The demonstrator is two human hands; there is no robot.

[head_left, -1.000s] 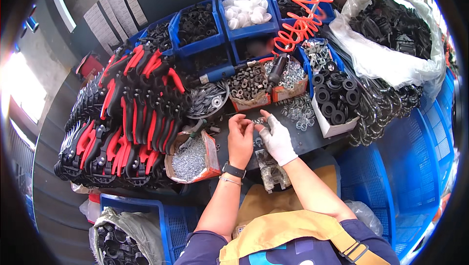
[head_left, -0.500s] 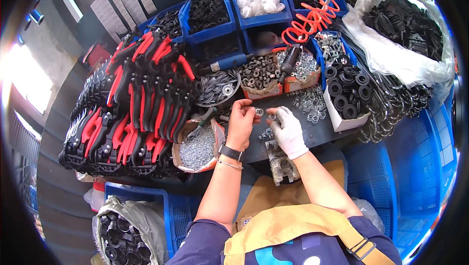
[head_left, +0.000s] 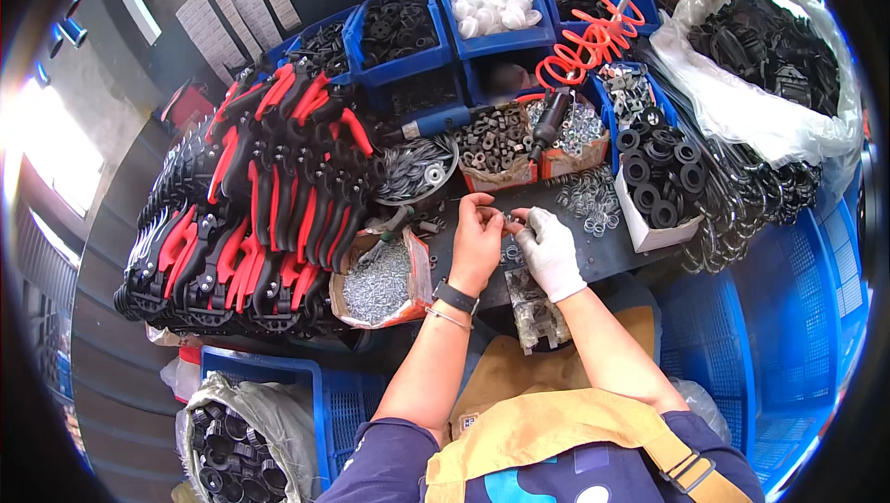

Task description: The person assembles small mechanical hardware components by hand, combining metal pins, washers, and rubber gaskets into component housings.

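My bare left hand (head_left: 476, 241), with a dark watch and a bracelet at the wrist, is closed in a pinch above the bench. The small shiny metal rings it held a moment ago are mostly covered by its fingers now. My right hand (head_left: 551, 251), in a whitish glove with bare fingertips, pinches too, its tips meeting the left fingertips; what it holds is too small to make out. Beneath them stands a worn metal fixture (head_left: 532, 304) at the bench edge. Loose metal rings (head_left: 598, 206) lie on the bench to the right.
Black-and-red clamp-like tools (head_left: 269, 197) are piled at left, beside a box of small metal pins (head_left: 375, 285). Behind stand boxes of nuts (head_left: 491, 137), a dark power driver (head_left: 551, 121) and blue bins (head_left: 399, 30). Black rings fill a white box (head_left: 660, 178). A red coiled hose (head_left: 593, 39) hangs above.
My left hand has moved right and slightly down, bringing its fingertips against those of my right hand. The rings it showed are now largely hidden. My right hand has barely shifted.
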